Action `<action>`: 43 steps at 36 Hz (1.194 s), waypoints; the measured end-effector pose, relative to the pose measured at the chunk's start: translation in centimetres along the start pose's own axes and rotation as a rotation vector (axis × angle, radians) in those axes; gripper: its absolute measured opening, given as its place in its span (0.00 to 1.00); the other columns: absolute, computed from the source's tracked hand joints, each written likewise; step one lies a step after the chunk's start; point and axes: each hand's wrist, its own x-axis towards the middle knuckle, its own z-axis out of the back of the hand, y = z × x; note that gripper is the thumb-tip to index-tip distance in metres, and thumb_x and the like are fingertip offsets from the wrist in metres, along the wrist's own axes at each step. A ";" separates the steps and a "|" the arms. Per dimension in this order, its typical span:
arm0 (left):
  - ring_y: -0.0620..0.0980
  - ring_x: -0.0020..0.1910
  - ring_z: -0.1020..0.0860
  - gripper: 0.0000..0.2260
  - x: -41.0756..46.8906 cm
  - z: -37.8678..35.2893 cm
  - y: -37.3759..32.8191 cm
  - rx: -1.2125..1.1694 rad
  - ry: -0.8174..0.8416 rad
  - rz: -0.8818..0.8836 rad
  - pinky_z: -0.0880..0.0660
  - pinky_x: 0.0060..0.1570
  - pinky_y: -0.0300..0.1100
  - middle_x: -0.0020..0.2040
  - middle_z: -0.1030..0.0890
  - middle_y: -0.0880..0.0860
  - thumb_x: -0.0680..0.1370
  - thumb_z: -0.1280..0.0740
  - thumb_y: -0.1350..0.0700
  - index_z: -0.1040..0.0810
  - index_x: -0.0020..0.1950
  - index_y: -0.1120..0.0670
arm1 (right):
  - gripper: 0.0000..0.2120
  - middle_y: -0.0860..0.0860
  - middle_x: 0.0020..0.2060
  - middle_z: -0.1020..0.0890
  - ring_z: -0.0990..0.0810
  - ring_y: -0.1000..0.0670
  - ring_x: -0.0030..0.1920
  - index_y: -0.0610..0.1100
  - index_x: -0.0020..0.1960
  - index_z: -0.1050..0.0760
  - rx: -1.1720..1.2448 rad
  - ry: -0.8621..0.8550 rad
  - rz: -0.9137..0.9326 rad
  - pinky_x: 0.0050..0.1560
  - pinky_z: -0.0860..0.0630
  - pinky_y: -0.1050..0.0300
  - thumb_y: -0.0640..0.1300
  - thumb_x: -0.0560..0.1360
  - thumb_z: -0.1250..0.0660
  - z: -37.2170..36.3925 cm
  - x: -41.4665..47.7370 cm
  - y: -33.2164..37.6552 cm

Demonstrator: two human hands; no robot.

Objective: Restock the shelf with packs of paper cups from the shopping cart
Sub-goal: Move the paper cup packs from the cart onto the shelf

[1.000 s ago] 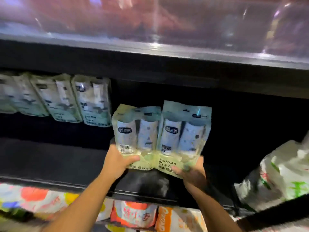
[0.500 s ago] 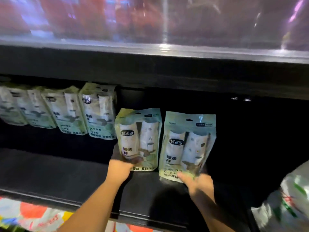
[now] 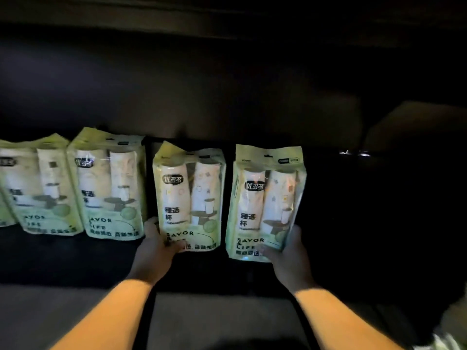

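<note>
A: Packs of cups, two in hand. The left hand [image 3: 155, 251] has its grip closed on the bottom left corner of the left pack [image 3: 188, 198], thumb over the front. The right hand [image 3: 290, 253] is wrapped round the bottom right corner of the right pack [image 3: 265, 203], fingers curled under it.

B: Where are they against the shelf [image 3: 63, 256]?

A: Both upright, at about 12 o'clock from the hands, in the dark bay. At 9 o'clock from the left pack stands a row of shelved packs [image 3: 111, 185], faces forward. The left pack is just beside the nearest of these. The right pack hangs a little lower and nearer the front edge. Whether either base is already down on the board, I cannot tell; it is too dim.

B: So how is it done well?

A: I would judge this the setting-down. Slide the left pack toward 9 o'clock until it touches its neighbour, then bring the right one in against it, so no gap is left. Keep the printed faces forward and the tops level with the row. Press the bases flat before letting go, since soft film packs of this kind may lean or tip forward. The cart is out of view.
</note>
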 end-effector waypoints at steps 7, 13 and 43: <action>0.61 0.61 0.21 0.30 0.6 -0.7 -0.6 0.114 -0.057 0.002 0.25 0.62 0.58 0.60 0.19 0.50 0.75 0.25 0.54 0.39 0.70 0.47 | 0.31 0.54 0.53 0.20 0.19 0.50 0.52 0.51 0.61 0.34 0.089 -0.036 -0.065 0.49 0.24 0.55 0.41 0.67 0.19 -1.8 1.9 -0.5; 0.61 0.63 0.22 0.29 0.6 -0.8 -1.0 0.180 -0.057 0.015 0.26 0.64 0.60 0.64 0.20 0.52 0.77 0.26 0.52 0.40 0.71 0.46 | 0.31 0.56 0.52 0.19 0.19 0.50 0.50 0.53 0.61 0.35 0.044 -0.049 -0.096 0.48 0.23 0.55 0.47 0.67 0.19 -1.7 2.1 -0.6; 0.59 0.77 0.36 0.25 -13.8 4.7 0.5 1.000 0.149 -0.089 0.37 0.73 0.59 0.76 0.30 0.54 0.83 0.44 0.43 0.30 0.76 0.53 | 0.27 0.41 0.71 0.27 0.30 0.41 0.73 0.44 0.72 0.28 -0.727 0.385 -0.116 0.72 0.33 0.50 0.56 0.78 0.40 5.3 -12.3 4.0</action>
